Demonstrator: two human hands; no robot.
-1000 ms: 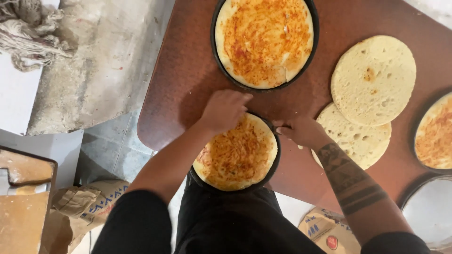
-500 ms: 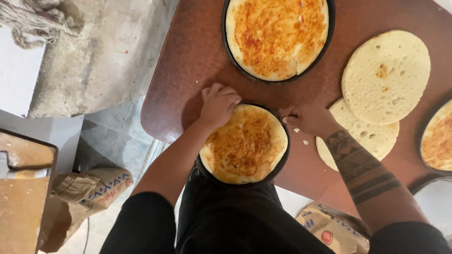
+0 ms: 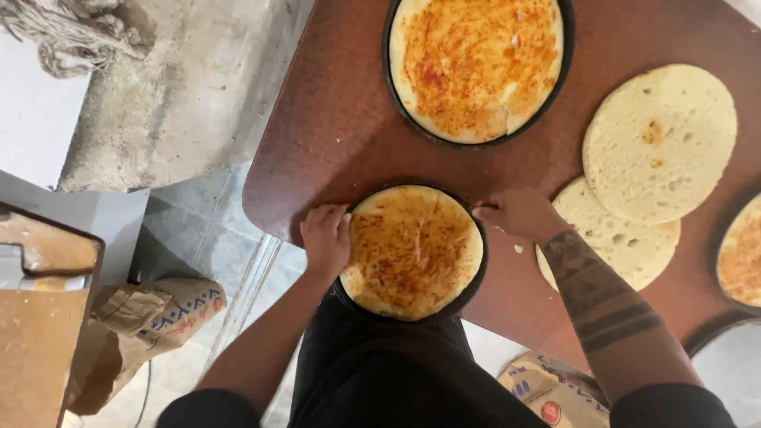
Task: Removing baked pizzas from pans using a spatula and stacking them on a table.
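Both hands grip one round dark pan (image 3: 474,277) at the near edge of the reddish-brown table (image 3: 333,135). The left hand (image 3: 325,238) is curled over the pan's left rim with fingers pressed together against it; its fingertips are hidden behind the rim. The right hand (image 3: 519,212) pinches the upper right rim, and its thumb cannot be made out. The pan's near edge overhangs the table and sits against the person's dark clothing (image 3: 380,372), so where pan ends and cloth begins is hard to tell. Inside the pan lies a sauced base (image 3: 412,250), pale at the rim and orange-brown across the middle, filling it wall to wall.

Just right of the right hand, two plain bases overlap: the lower plain base (image 3: 626,242) is partly covered by the wrist and by the upper plain base (image 3: 662,139). Further right, a second sauced pan (image 3: 741,257) is cut off by the frame edge, and below it a dark rim (image 3: 713,337) shows only an arc.

Beyond the grip, a far pan (image 3: 394,87) holds another sauced base (image 3: 476,67); its top is cut off.

Left of the grip, off the table, lie a crumpled paper sack (image 3: 151,313), a concrete block (image 3: 182,95) and a mop head (image 3: 71,32), partly out of frame.
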